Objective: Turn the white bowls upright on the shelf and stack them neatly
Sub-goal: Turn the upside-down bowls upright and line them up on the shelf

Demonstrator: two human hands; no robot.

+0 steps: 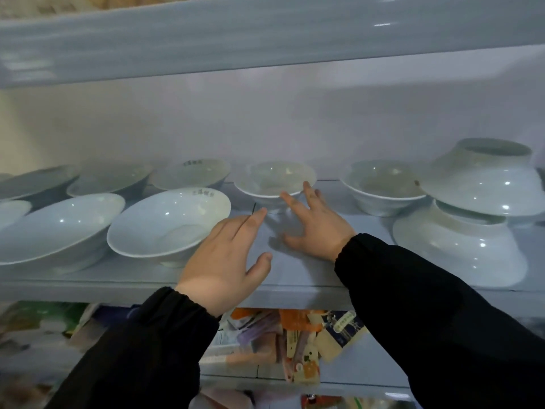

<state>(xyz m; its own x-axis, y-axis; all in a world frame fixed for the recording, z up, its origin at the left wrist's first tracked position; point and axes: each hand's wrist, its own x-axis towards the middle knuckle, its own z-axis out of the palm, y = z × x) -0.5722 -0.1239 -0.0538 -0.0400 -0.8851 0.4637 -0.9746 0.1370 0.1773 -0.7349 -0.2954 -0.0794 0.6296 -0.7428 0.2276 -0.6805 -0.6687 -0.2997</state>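
Reaching onto the grey shelf (295, 273) with both hands unclenched and gripping nothing. Left hand (227, 255) flat, fingers straight, just short and left of the centre bowl (275, 181); right hand (317, 228) spread wide, fingertips at that bowl's near rim. Left of the centre bowl, wide bowls (169, 222) mouths up. Right of it, another upright bowl (383, 187), then two overturned bowls (483, 184) stacked, feet skyward, axes vertical.

Shop, prob. homeware; grey shelf (295, 276) w/ rows of white bowls (168, 222); packaged goods (295, 343) below
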